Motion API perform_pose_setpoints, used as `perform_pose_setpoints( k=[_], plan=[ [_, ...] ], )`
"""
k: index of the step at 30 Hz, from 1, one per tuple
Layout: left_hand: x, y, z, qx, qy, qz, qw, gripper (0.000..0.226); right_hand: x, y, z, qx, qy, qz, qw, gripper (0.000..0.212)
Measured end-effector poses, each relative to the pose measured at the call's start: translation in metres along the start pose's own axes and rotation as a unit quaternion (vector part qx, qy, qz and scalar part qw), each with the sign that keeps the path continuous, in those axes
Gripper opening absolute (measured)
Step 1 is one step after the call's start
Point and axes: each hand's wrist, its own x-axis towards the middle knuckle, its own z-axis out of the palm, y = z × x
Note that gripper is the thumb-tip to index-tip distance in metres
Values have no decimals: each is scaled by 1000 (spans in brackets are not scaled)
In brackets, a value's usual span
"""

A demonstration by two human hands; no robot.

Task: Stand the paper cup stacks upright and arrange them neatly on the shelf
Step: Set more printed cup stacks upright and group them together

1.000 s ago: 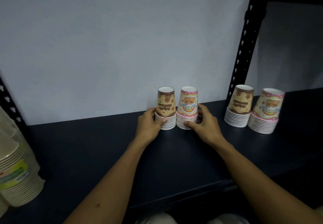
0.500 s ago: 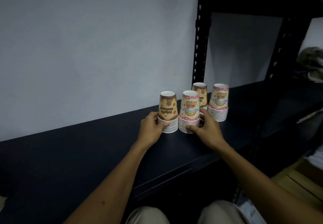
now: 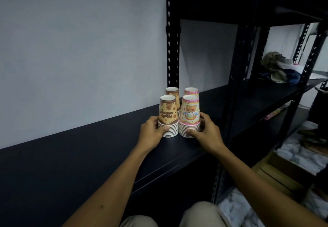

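Observation:
Two upside-down paper cup stacks stand side by side on the dark shelf (image 3: 79, 155). My left hand (image 3: 152, 131) grips the base of the brown stack (image 3: 168, 113). My right hand (image 3: 204, 132) grips the base of the pink stack (image 3: 190, 115). Right behind them stand a second brown stack (image 3: 173, 93) and a second pink stack (image 3: 191, 91), mostly hidden by the front pair, near the black upright post (image 3: 173, 49).
A white wall backs the shelf. To the right is another black shelving bay (image 3: 266, 99) with bundled cloth (image 3: 276, 69) on it. Cardboard boxes (image 3: 276, 170) sit low at the right. My knees show at the bottom edge.
The view has swung to the right and both hands have slid the front two stacks along the shelf, so they now stand directly in front of the other two stacks.

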Motion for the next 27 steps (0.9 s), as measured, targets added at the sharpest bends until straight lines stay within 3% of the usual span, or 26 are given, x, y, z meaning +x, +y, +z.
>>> perform_pose_setpoints(
  k=[18,23,27],
  plan=[
    [4,2,12,16,-3,18,1000,55,2,13,-1,1,10,-9,1000,78],
    [4,0,9,17,4,20,1000,54,2,15,2,-16,12,-12,1000,70],
    [4,-2,8,3,-15,10,1000,67,3,19,8,-41,35,-29,998,68]
  ],
)
